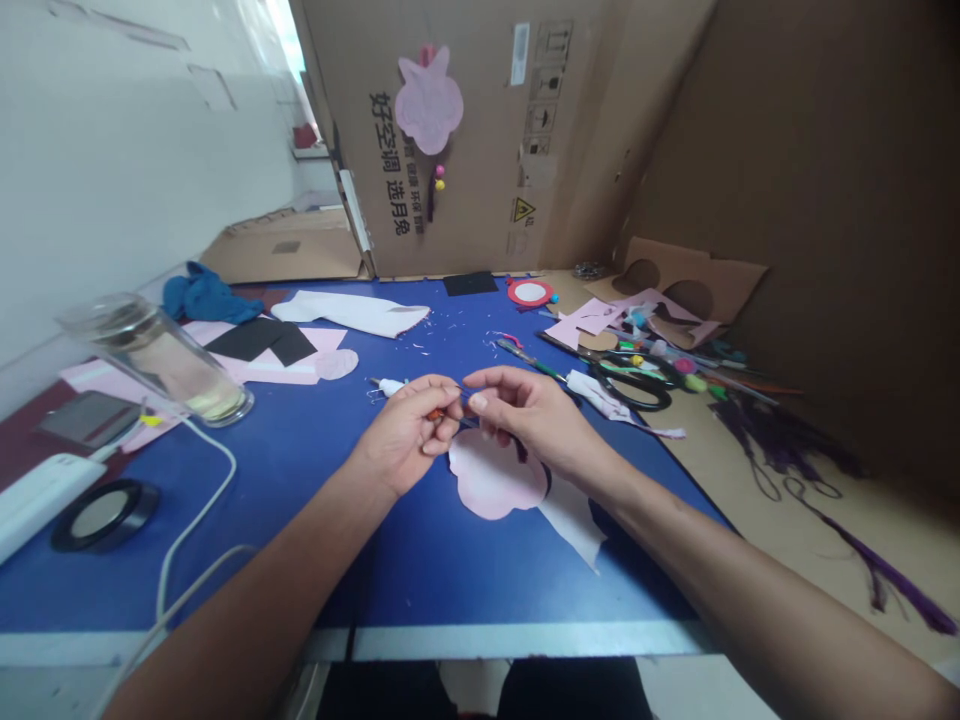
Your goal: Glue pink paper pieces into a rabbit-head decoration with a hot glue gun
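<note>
My left hand [409,430] and my right hand [525,410] meet above the blue table [360,560], fingers pinched together. The left fingertips pinch a small orange bead [434,413] on a thin dark thread that runs toward the right fingertips. Below the hands lies a pink flower-shaped felt cutout [491,480] with a white scrap [574,520] beside it. A small white tube [390,386] lies just beyond the left hand.
A glass jar [161,360], a white cable [202,500], a tape roll [105,512] and a power strip [37,495] are at left. Black scissors [634,385], beads and pink scraps lie at right, purple threads [810,470] further right. A cardboard wall stands behind.
</note>
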`<action>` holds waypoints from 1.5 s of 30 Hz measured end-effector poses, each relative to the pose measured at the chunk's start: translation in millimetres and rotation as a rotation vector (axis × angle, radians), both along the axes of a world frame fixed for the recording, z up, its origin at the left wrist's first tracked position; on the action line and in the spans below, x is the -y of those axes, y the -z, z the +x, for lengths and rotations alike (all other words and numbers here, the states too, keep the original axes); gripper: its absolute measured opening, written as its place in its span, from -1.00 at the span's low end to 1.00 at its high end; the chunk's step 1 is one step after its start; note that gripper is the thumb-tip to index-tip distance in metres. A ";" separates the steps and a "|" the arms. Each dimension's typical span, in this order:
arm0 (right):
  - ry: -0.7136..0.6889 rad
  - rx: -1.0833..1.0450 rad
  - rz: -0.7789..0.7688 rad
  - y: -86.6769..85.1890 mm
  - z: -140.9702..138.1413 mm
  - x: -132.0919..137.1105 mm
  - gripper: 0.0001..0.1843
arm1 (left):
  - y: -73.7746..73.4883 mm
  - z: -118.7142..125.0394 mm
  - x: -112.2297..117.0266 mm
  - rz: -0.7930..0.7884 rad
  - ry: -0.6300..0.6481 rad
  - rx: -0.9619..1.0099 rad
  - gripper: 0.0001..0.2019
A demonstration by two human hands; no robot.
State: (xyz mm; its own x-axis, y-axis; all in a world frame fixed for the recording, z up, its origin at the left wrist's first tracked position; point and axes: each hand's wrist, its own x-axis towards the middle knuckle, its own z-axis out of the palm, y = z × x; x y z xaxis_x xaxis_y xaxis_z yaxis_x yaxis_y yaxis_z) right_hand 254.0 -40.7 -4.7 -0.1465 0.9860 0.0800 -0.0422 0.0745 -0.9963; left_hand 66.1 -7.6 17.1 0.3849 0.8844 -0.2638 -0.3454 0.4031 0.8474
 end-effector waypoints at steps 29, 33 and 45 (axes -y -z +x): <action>0.248 0.480 0.543 5.9 -13.2 2.5 -0.80 | 5.3 16.9 2.8 -0.193 -0.046 0.292 -0.65; 0.213 0.535 0.587 8.1 -11.7 1.1 -0.81 | 4.5 18.5 4.3 -0.213 -0.037 0.297 -0.67; 0.258 0.584 0.599 6.2 -9.0 1.7 -0.82 | 11.0 13.9 3.2 -0.062 0.115 0.292 -0.69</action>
State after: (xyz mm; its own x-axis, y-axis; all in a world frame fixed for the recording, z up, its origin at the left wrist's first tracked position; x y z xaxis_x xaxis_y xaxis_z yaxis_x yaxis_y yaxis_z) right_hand 245.0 -42.4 -10.9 -0.1035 0.8104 0.5766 0.5531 0.5287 -0.6438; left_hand 80.1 -10.9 6.1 0.5489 0.8164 -0.1794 -0.5196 0.5014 0.6918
